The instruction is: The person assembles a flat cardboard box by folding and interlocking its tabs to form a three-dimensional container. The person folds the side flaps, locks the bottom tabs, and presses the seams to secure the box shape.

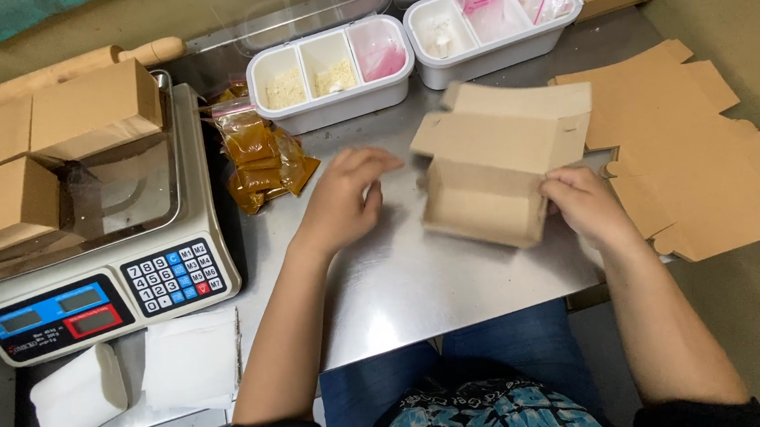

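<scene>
A half-folded cardboard box [493,174] stands at the centre of the steel counter [403,283], open side toward the person, flaps splayed so its inside stays reachable. The right hand [586,206] pinches the box's near right corner, a grip that steadies the wall. The left hand [343,198], at nine o'clock of the box, hovers loose and released, touching nothing. Flat box blanks [697,156] lie stacked at three o'clock. Sachets of brown powder [260,159] lie beside the scale [100,295], near the divided white trays [334,69].
</scene>
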